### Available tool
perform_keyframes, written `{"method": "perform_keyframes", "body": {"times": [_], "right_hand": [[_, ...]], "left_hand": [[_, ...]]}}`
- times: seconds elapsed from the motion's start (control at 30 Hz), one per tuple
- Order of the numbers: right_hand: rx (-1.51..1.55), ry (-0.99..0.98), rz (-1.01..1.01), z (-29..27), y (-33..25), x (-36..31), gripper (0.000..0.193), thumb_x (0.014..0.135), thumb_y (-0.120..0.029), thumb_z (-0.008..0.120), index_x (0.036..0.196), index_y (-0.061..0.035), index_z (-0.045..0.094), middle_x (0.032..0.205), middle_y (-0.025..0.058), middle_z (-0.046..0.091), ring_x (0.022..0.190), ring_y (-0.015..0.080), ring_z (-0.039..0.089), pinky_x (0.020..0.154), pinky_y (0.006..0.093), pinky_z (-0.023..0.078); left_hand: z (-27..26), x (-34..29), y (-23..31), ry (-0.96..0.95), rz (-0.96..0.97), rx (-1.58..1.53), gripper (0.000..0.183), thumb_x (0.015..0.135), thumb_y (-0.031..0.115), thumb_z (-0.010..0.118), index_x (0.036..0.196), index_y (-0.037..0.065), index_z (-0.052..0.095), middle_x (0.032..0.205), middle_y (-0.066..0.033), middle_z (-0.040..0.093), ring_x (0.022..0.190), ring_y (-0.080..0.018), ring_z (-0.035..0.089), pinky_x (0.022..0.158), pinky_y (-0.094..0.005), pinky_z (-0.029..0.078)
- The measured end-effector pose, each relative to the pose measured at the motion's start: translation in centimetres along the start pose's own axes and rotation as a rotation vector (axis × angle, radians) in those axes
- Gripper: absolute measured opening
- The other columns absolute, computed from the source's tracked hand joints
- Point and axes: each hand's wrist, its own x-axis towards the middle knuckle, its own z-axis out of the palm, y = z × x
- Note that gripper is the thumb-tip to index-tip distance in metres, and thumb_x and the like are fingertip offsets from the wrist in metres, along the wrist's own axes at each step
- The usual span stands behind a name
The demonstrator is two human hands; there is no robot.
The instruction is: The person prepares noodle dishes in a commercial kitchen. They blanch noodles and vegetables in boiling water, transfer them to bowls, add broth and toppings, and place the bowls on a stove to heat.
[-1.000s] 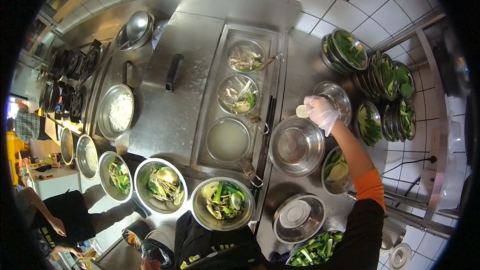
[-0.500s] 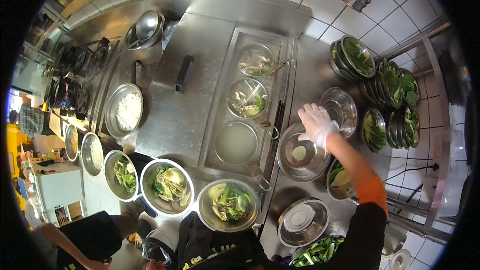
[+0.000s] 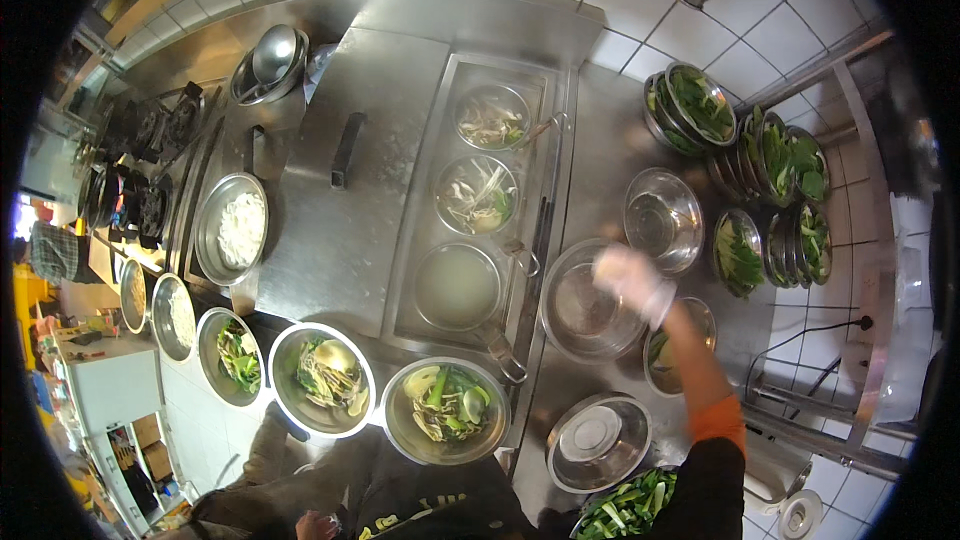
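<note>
My right hand [image 3: 626, 278], in a clear glove and a little blurred, hangs over a wide steel bowl [image 3: 570, 332]. Its fingers are drawn together around what looks like a pale round slice, mostly hidden by them. No slice shows in the bowl below. Beyond it stands another steel bowl [image 3: 655, 225], and a bowl with pale slices [image 3: 660, 348] is partly behind my wrist. At the lower edge, part of my left hand [image 3: 318, 526] shows low by my body; its fingers are too hidden to read.
Stacked bowls of leafy greens [image 3: 700, 105] stand at right. Strainers of mushrooms [image 3: 492, 118] sit in a steel basin beside a strainer in cloudy water [image 3: 457, 286]. Bowls of mixed vegetables [image 3: 447, 412] line the front edge. Cut greens [image 3: 628, 508] lie near my right sleeve.
My right hand has gone from spread fingers to closed ones over the bowl. The pale round slice no longer lies in it. The view has shifted slightly, and a person at lower left has moved.
</note>
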Motion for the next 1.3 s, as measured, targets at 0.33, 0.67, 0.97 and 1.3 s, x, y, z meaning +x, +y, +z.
{"method": "perform_keyframes", "body": {"times": [0.33,0.67,0.97,1.3], "right_hand": [[-0.017,0.550,0.108,-12.9,-7.4,16.9,0.044,0.079,-0.031,0.066,0.112,-0.0037,0.056,0.088,0.0034,0.058,0.070,0.0109,0.050,0.063,0.0247,0.043],[-0.980,0.500,0.647,-13.7,4.4,-0.3,0.045,0.071,-0.032,0.069,0.099,-0.0007,0.055,0.107,0.0231,0.055,0.098,0.0369,0.056,0.088,0.0410,0.045],[-0.613,0.721,0.373,-15.6,13.0,-1.7,0.023,0.085,-0.023,0.052,0.081,-0.0008,0.056,0.086,0.0195,0.059,0.086,0.0369,0.056,0.074,0.0435,0.044],[-0.396,0.970,-0.422,-7.6,-7.8,3.0,0.022,0.088,-0.008,0.052,0.108,-0.0046,0.062,0.089,0.0081,0.062,0.066,0.0109,0.055,0.062,0.0232,0.045]], "left_hand": [[1.2,0.6,1.8,-0.015,-0.017,0.128,0.045,0.091,0.040,0.047,0.100,-0.003,0.053,0.078,-0.0187,0.063,0.071,-0.0318,0.065,0.062,-0.0460,0.054],[-0.2,2.3,1.0,-0.017,-0.025,0.202,0.046,0.090,0.041,0.047,0.100,-0.004,0.053,0.078,-0.0198,0.063,0.072,-0.0326,0.064,0.062,-0.0462,0.054],[-0.9,1.1,1.5,0.017,0.001,0.186,0.045,0.088,0.041,0.053,0.100,-0.002,0.054,0.082,-0.0179,0.063,0.071,-0.0297,0.065,0.062,-0.0443,0.054],[-1.9,3.0,-2.5,0.189,-0.220,-0.101,0.023,0.090,0.030,0.045,0.101,0.009,0.048,0.078,-0.0130,0.060,0.063,-0.0276,0.062,0.049,-0.0407,0.053]]}}
